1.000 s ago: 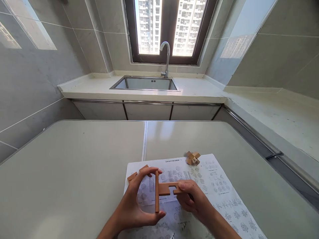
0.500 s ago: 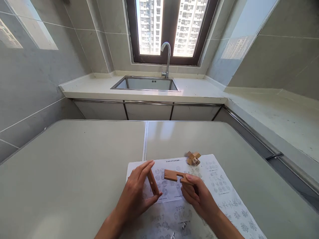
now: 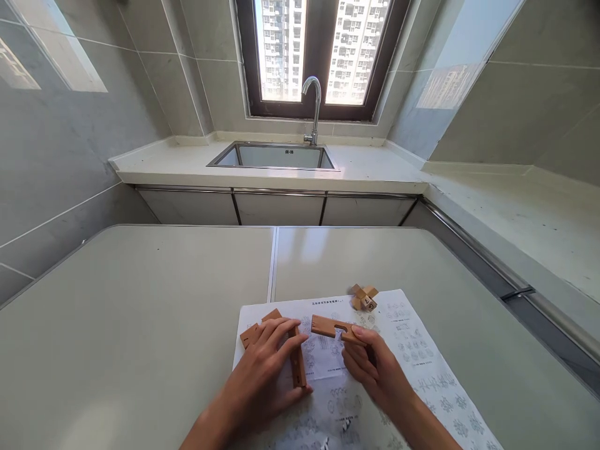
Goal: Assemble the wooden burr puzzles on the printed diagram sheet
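My left hand (image 3: pixel 265 362) pinches a reddish-brown wooden puzzle piece (image 3: pixel 298 367) between its fingertips and thumb, holding it on edge over a printed sheet (image 3: pixel 321 389). Beyond the knuckles, two more wooden pieces (image 3: pixel 248 336) stick out, partly hidden by the hand. A flat wooden puzzle piece with a notch (image 3: pixel 323 325) is gripped at its right end by my right hand (image 3: pixel 372 362), thumb on top and fingers curled below. Its free end points left, toward the other piece, with a gap between them. A small assembled wooden cross puzzle (image 3: pixel 364 298) rests near the sheet's top edge.
The sheet lies on a pale table (image 3: pixel 140 300) with a seam down its middle. Small black-and-white scraps (image 3: pixel 345 425) lie on the paper's near part. Past the table are a counter with a sink (image 3: pixel 272 167), a faucet (image 3: pixel 315 112) and a window.
My left hand has turned and its fingers have come down over the held piece, which now stands more upright. Two wooden pieces now show behind that hand. The right hand has barely moved.
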Demonstrator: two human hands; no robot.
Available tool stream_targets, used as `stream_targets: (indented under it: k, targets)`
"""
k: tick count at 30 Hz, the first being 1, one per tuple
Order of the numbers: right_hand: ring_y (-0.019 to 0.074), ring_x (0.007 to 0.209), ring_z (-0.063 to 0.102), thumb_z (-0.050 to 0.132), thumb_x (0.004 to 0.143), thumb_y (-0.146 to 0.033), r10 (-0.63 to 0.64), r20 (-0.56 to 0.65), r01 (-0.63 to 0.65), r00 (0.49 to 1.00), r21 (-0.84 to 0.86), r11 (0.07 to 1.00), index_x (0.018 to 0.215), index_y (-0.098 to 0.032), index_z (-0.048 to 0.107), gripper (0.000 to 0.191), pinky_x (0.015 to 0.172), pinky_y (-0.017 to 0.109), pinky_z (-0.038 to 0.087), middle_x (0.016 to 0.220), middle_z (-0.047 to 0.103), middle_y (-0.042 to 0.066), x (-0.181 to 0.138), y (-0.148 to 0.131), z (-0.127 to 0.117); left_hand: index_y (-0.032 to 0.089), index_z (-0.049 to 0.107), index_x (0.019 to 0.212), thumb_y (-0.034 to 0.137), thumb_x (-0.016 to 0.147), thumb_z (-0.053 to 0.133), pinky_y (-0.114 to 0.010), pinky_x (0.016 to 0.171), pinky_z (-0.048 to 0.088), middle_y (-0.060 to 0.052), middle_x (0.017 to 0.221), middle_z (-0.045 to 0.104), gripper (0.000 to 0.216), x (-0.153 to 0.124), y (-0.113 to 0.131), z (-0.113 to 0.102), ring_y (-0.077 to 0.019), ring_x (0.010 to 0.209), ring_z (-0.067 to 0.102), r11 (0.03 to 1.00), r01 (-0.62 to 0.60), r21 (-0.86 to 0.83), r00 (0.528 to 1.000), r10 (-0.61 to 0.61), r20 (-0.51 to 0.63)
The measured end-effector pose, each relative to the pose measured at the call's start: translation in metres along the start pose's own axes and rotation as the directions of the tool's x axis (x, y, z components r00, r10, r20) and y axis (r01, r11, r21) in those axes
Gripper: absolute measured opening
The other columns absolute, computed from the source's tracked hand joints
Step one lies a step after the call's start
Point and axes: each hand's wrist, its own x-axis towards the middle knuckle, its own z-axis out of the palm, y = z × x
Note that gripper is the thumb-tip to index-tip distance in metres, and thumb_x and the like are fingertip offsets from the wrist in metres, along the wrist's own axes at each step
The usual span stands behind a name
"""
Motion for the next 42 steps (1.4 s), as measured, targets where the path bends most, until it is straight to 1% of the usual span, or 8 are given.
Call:
stream_targets:
  k: [5, 9, 18, 21, 25, 32, 38, 42]
  targets:
    - [0.0071, 0.038, 0.02, 0.063, 0.096, -0.05, -0.012, 0.002, 0.013, 1.0, -0.047, 0.999, 0.045, -0.024, 0.031, 0.065, 0.045, 0.027, 0.013, 0.039, 0.018, -0.01, -0.001, -0.001, 0.001, 0.029, 0.064, 0.133, 0.037, 0.079, 0.087, -0.06, 0.115, 0.049, -0.011, 0.155, 0.056, 0.059, 0.001, 0.003, -0.002, -0.0385, 0.143, 0.051, 1.0, -0.013, -0.002, 0.999, 0.013, 0.044]
    - [0.0074, 0.038, 0.02, 0.063, 0.096, -0.05, -0.007, -0.01, 0.007, 1.0, -0.054, 0.999, 0.045, -0.024, 0.032, 0.065, 0.045, 0.027, 0.013, 0.039, 0.017, -0.01, -0.002, -0.001, 0.001, 0.028, 0.063, 0.135, 0.037, 0.084, 0.083, -0.061, 0.116, 0.048, -0.011, 0.157, 0.055, 0.055, 0.002, 0.002, -0.003, -0.0383, 0.145, 0.049, 1.0, -0.017, 0.004, 0.997, 0.016, 0.077]
    - [0.0074, 0.037, 0.019, 0.063, 0.094, -0.053, 0.004, 0.002, -0.004, 1.0, -0.111, 0.994, 0.045, -0.025, 0.031, 0.065, 0.044, 0.028, 0.013, 0.037, 0.018, -0.01, -0.002, -0.006, 0.005, 0.026, 0.058, 0.138, 0.013, 0.08, 0.067, -0.058, 0.121, 0.044, -0.009, 0.158, 0.053, 0.06, 0.002, 0.008, -0.005, -0.0357, 0.15, 0.041, 0.998, -0.061, 0.034, 0.996, 0.059, 0.062]
    - [0.0075, 0.037, 0.019, 0.062, 0.094, -0.053, -0.001, 0.007, 0.002, 1.0, -0.123, 0.992, 0.045, -0.025, 0.028, 0.065, 0.045, 0.028, 0.014, 0.037, 0.018, -0.01, -0.002, -0.005, 0.005, 0.025, 0.056, 0.139, 0.008, 0.08, 0.061, -0.057, 0.122, 0.043, -0.009, 0.16, 0.05, 0.062, 0.002, 0.008, -0.005, -0.0341, 0.151, 0.038, 0.995, -0.065, 0.071, 0.997, 0.062, 0.045]
    - [0.0076, 0.037, 0.021, 0.062, 0.094, -0.052, -0.017, 0.013, 0.019, 1.0, -0.169, 0.985, 0.047, -0.025, 0.031, 0.062, 0.044, 0.028, 0.014, 0.038, 0.019, -0.01, -0.002, -0.003, 0.004, 0.024, 0.058, 0.134, 0.002, 0.085, 0.053, -0.059, 0.121, 0.042, -0.008, 0.154, 0.055, 0.055, 0.002, 0.004, -0.001, -0.0336, 0.15, 0.04, 0.989, -0.046, 0.143, 0.999, 0.048, -0.015]
    - [0.0064, 0.039, 0.019, 0.066, 0.094, -0.056, 0.017, 0.024, -0.01, 1.0, -0.275, 0.961, 0.057, -0.023, 0.04, 0.055, 0.042, 0.026, 0.014, 0.042, 0.027, -0.011, -0.004, -0.003, 0.007, 0.025, 0.061, 0.131, 0.007, 0.101, 0.048, -0.057, 0.114, 0.048, -0.006, 0.148, 0.061, 0.037, 0.001, -0.012, 0.005, -0.0325, 0.146, 0.044, 0.983, 0.004, 0.184, 0.993, 0.018, -0.12]
    - [0.0063, 0.04, 0.018, 0.065, 0.094, -0.063, 0.046, 0.047, -0.026, 0.998, -0.362, 0.932, 0.068, -0.022, 0.049, 0.051, 0.04, 0.024, 0.015, 0.048, 0.027, -0.012, -0.003, 0.001, 0.002, 0.024, 0.062, 0.128, 0.0, 0.096, 0.046, -0.051, 0.111, 0.053, -0.008, 0.138, 0.068, 0.042, 0.004, -0.012, 0.002, -0.0292, 0.14, 0.054, 0.984, 0.019, 0.178, 0.969, 0.026, -0.247]
    - [0.0076, 0.043, 0.023, 0.061, 0.093, -0.069, 0.06, 0.083, -0.014, 0.995, -0.471, 0.882, 0.073, -0.021, 0.053, 0.053, 0.041, 0.025, 0.018, 0.051, 0.03, -0.01, -0.003, 0.0, 0.005, 0.022, 0.057, 0.136, 0.007, 0.094, 0.055, -0.051, 0.114, 0.05, -0.009, 0.139, 0.067, 0.045, 0.005, -0.003, -0.002, -0.0298, 0.139, 0.055, 0.987, -0.062, 0.146, 0.973, 0.093, -0.213]
